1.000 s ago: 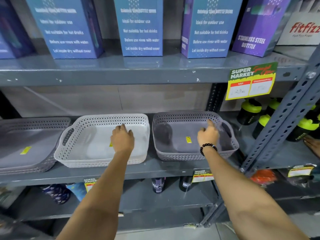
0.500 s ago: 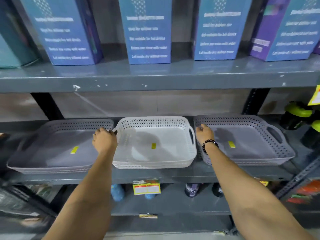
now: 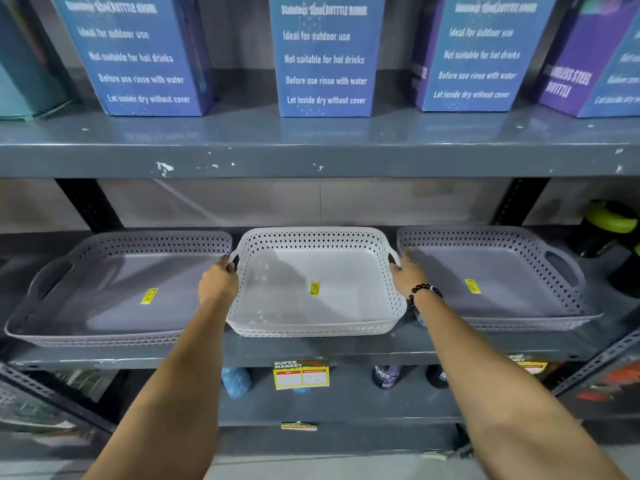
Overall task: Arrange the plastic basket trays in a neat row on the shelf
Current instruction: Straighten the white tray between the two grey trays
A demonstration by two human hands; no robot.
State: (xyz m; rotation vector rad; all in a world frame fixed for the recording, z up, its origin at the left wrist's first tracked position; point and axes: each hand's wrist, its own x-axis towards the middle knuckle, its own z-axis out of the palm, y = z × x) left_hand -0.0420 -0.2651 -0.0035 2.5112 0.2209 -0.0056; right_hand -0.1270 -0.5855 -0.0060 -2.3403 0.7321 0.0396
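Note:
Three perforated plastic basket trays sit side by side on the grey middle shelf (image 3: 311,351). The white tray (image 3: 313,299) is in the centre, a stack of nested ones by its layered rim. A grey tray (image 3: 114,299) lies to its left and another grey tray (image 3: 498,285) to its right. Each has a yellow sticker inside. My left hand (image 3: 219,280) grips the white tray's left handle. My right hand (image 3: 408,273), with a dark bead bracelet at the wrist, holds the white tray's right handle, close against the right grey tray.
Blue and purple bottle boxes (image 3: 325,57) stand on the shelf above. Black bottles with green lids (image 3: 606,226) stand right of the trays. A slanted metal upright (image 3: 595,362) crosses the lower right. A yellow price tag (image 3: 300,374) hangs on the shelf edge; bottles sit below.
My view swung left, so the white tray is now centred. Both hands left the tray floors and moved onto the white tray's two side handles.

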